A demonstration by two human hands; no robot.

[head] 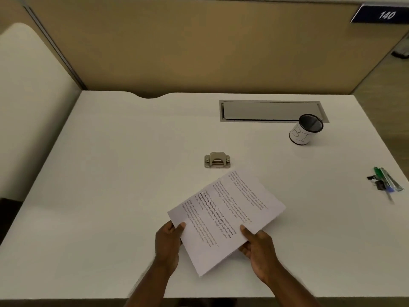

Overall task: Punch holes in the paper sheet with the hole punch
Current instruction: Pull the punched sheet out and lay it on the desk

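One white tabletop [110, 173] carries everything. One printed paper sheet [225, 216], skewed toward 1 o'clock, is held just above it at 6 o'clock. Two hands grip the sheet: the left hand [168, 242] pinches its left near edge, thumb on top, and the right hand [257, 245] pinches its right near edge likewise. One labelled pen cup [305, 130] stands at 2 o'clock. One grey hole punch [217, 160] sits just beyond the sheet's far corner, untouched. A few pens [387, 181] lie at 3 o'clock.

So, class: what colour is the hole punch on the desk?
The hole punch is beige-grey, a dull metallic tan, seen in the head view.
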